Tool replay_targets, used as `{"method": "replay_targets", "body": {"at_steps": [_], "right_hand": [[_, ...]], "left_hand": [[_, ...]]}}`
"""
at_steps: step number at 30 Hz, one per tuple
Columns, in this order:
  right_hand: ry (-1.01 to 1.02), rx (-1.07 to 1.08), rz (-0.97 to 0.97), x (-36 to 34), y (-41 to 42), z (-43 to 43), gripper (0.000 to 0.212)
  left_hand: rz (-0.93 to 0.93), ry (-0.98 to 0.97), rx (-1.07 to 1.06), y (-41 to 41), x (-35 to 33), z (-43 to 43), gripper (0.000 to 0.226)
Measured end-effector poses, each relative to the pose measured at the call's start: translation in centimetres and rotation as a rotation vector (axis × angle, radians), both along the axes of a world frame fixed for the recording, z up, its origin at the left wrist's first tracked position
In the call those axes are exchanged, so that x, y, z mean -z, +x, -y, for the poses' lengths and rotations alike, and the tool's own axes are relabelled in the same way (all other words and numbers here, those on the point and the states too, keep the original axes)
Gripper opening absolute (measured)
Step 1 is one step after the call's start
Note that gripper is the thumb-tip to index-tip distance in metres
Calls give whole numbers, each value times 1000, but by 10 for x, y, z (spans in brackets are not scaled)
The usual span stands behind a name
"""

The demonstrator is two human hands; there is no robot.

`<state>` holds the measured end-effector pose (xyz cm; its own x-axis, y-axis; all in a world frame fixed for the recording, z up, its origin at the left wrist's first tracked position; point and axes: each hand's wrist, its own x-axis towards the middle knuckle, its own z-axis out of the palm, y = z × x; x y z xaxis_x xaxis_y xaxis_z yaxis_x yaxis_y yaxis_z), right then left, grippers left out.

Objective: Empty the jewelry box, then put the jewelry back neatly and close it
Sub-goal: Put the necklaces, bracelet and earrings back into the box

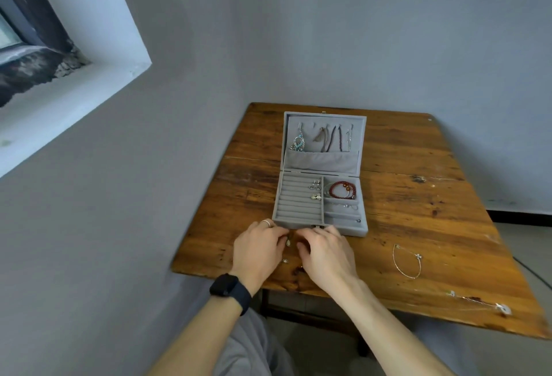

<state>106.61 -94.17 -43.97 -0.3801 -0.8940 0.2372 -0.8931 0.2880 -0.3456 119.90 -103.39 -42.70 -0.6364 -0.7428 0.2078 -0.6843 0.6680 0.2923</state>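
Two hands, my left hand and right hand, curl close together near the wooden table's front edge over a small drop-shaped earring. Whether either grips it I cannot tell. The grey velvet jewelry box lies open just beyond.

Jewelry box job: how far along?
Partway; emptying or refilling, cannot tell. Done-looking: jewelry box open, necklaces hanging in the lid, earrings and red bead bracelet in the tray. In hand: left hand pinches a small piece at the box front, right hand beside it. To do: silver bracelet and chain lie on the table; lid unclosed.
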Motion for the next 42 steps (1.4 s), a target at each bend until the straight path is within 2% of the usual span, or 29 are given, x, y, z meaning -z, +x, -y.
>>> {"method": "replay_targets", "body": {"at_steps": [5, 10, 13, 16, 19, 24, 27, 35, 42], "right_hand": [[9, 19, -27, 1, 6, 6, 27], [34, 35, -81, 0, 15, 16, 26], [58, 37, -86, -1, 17, 19, 23], [41, 6, -50, -3, 16, 18, 20], [-18, -44, 36, -12, 11, 13, 15], [-109, -95, 204, -31, -13, 10, 7], [-165, -86, 211, -36, -32, 16, 11], [-148, -86, 237, -41, -74, 49, 15], [-34, -142, 200, -39, -81, 103, 15]], "left_hand": [[54, 22, -7, 1, -3, 2, 24], [17, 98, -57, 12, -6, 5, 16], [-92, 249, -139, 20, -10, 10, 10], [-287, 400, -194, 24, -14, 15, 7], [-483, 531, -204, 23, -21, 20, 10], [-625, 629, -208, 16, -30, 26, 17], [-660, 694, -213, 9, -30, 29, 15], [-667, 757, -195, -5, -21, 46, 12], [-681, 786, -233, 3, -18, 66, 9]]}}
